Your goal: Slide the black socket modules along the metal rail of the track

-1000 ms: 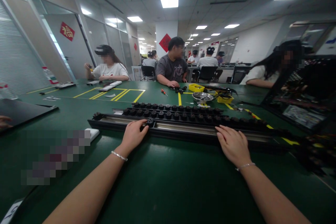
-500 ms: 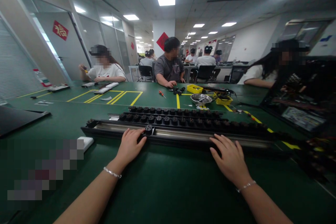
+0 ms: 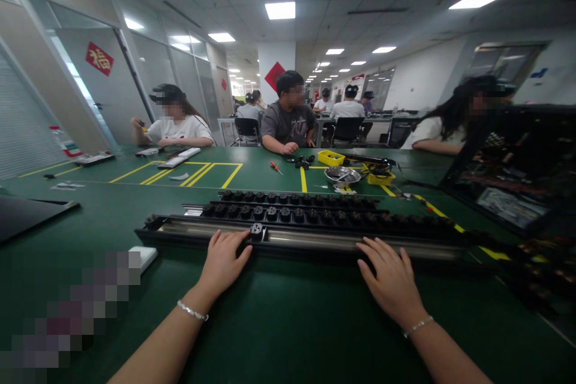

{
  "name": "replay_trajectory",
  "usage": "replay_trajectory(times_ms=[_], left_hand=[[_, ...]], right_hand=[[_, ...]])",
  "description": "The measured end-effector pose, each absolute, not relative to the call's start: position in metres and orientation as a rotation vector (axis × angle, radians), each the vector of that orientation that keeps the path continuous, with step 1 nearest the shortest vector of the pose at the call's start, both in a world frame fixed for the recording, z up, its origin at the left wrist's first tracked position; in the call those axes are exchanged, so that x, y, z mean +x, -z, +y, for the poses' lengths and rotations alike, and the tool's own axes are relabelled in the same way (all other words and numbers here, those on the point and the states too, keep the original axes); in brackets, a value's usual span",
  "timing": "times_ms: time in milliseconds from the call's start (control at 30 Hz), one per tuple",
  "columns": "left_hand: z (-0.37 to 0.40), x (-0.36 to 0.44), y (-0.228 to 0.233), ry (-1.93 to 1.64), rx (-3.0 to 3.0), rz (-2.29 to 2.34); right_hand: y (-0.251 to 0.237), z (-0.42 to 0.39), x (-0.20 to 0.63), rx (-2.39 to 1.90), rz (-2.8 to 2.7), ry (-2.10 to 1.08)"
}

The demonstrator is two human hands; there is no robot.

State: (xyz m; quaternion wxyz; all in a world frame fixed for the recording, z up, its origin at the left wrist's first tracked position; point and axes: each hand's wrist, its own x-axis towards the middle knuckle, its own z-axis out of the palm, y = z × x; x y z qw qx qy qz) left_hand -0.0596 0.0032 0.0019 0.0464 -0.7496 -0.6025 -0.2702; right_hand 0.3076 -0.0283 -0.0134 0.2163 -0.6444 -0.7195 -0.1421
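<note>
A long black channel (image 3: 315, 239) with a shiny metallic inside lies across the table in front of me. One small black socket block (image 3: 257, 231) sits in it left of the middle. My left hand (image 3: 225, 259) rests on the channel's near edge, fingers stretched out, an outer fingertip at or touching the block's left side. Over the right part of the channel, my right hand (image 3: 390, 276) lies with its fingers spread on the near edge, gripping nothing. Just behind are two black strips (image 3: 310, 216) lined with several round socket blocks.
On the green table (image 3: 288, 324) stand a metal bowl (image 3: 342, 176), a yellow bin (image 3: 330, 158) and a red screwdriver (image 3: 276, 168). A white block (image 3: 143, 257) lies at left, beside a blurred-out area. Dark equipment (image 3: 499, 174) stands at right. Co-workers sit across the table.
The view has tilted up slightly, so the table and channel appear lower. Both hands keep nearly the same places on the channel, and the socket block stays put.
</note>
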Motion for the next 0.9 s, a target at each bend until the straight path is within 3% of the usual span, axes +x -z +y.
replay_trajectory(times_ms=[900], left_hand=[[0.006, -0.046, -0.001, 0.778, -2.369, -1.671]], right_hand=[[0.016, -0.018, 0.298, -1.637, -2.040, 0.499]])
